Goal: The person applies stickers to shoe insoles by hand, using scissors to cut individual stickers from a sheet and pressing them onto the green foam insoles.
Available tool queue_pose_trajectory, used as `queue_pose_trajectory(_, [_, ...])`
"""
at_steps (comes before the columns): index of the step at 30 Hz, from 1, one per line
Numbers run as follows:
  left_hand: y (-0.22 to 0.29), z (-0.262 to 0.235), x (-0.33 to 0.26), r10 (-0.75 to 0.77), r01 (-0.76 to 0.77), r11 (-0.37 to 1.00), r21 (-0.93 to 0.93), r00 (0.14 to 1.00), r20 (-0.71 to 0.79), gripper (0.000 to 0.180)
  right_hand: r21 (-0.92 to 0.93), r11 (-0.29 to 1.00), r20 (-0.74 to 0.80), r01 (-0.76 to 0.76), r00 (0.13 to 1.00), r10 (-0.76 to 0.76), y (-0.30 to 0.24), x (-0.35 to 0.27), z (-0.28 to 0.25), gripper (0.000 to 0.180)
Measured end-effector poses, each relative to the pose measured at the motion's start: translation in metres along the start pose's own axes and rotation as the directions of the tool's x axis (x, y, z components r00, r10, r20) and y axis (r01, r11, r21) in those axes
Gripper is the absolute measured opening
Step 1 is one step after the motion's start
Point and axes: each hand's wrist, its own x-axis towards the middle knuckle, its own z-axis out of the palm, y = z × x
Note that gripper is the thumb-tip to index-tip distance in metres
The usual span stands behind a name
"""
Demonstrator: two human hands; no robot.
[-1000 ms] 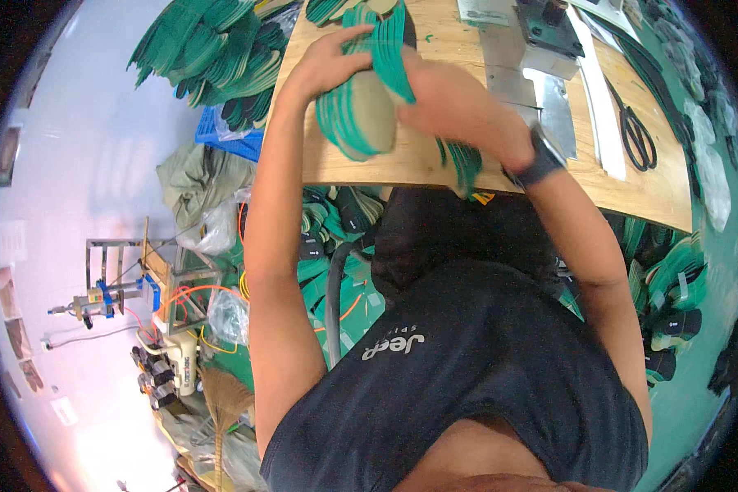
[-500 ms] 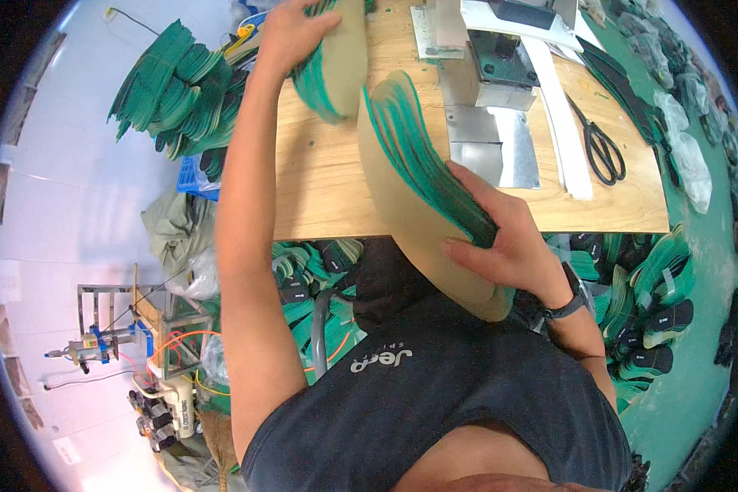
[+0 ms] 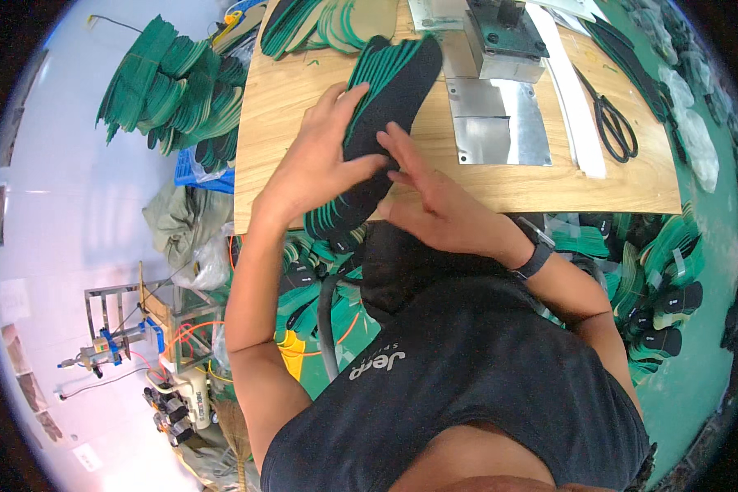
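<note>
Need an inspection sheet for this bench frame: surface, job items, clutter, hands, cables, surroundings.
Surface: wooden table, mostly covered at the far edge.
Job's things: stack of black and green insoles, fanned, lying on the table and overhanging its near edge.
Clutter: metal plate, metal block, black scissors, white strip, loose insoles.
Hands: left hand flat on the stack's left side; right hand fingers spread on its near end. No closed grip.
Cables: orange cable under the table.
Surroundings: green insole piles, sewing machine, blue crate.
</note>
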Motion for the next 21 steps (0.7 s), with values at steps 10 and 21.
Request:
queue_pose_trajectory(10, [0.014, -0.027, -0.036, 0.132, -0.148, 0.986, 0.073, 0.973, 0.19, 0.076, -0.76, 0.466, 0.475, 0.453, 0.877, -0.078, -0.033, 0.055, -0.039, 0.091])
queue_pose_trajectory(21, [-0.062, 0.012, -0.058, -0.086, 0.025, 0.974, -0.225, 0.961, -0.264, 0.113, -0.775, 0.431, 0.338, 0.462, 0.879, -0.337, -0.011, 0.064, -0.03, 0.09])
